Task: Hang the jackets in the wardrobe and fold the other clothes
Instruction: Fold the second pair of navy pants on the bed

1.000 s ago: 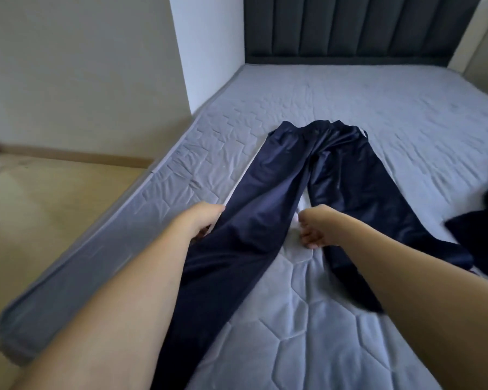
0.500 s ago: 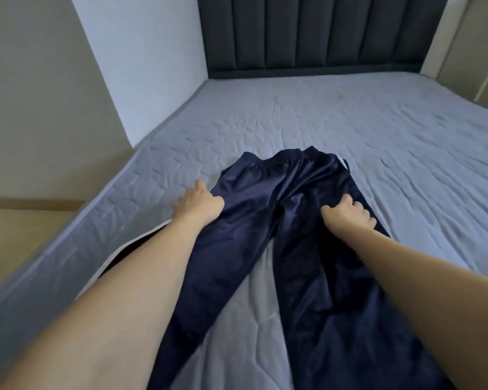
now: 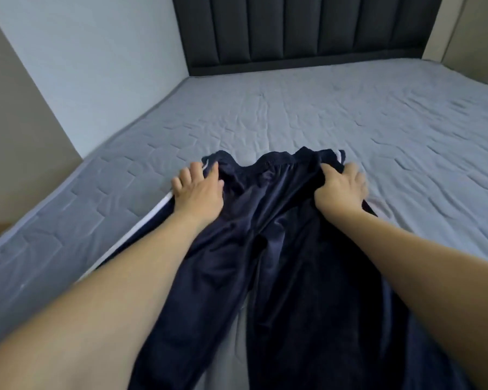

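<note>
Dark navy track trousers [image 3: 271, 249] with a white side stripe lie spread on the grey quilted mattress [image 3: 350, 122], waistband away from me, legs running toward me. My left hand [image 3: 199, 190] rests on the left end of the waistband, fingers spread over the white stripe and the mattress. My right hand [image 3: 341, 188] grips the right end of the waistband, fingers curled into bunched fabric. The trouser legs run out of view at the bottom.
A dark padded headboard [image 3: 307, 29] stands at the far end of the bed. A pale wall [image 3: 96, 66] runs along the left side of the mattress. A beige panel [image 3: 468, 32] shows at the far right.
Both hands slid up the trouser legs from the knee area to the waistband. The view tilted forward along the bed, and the dark garment at the right edge went out of view.
</note>
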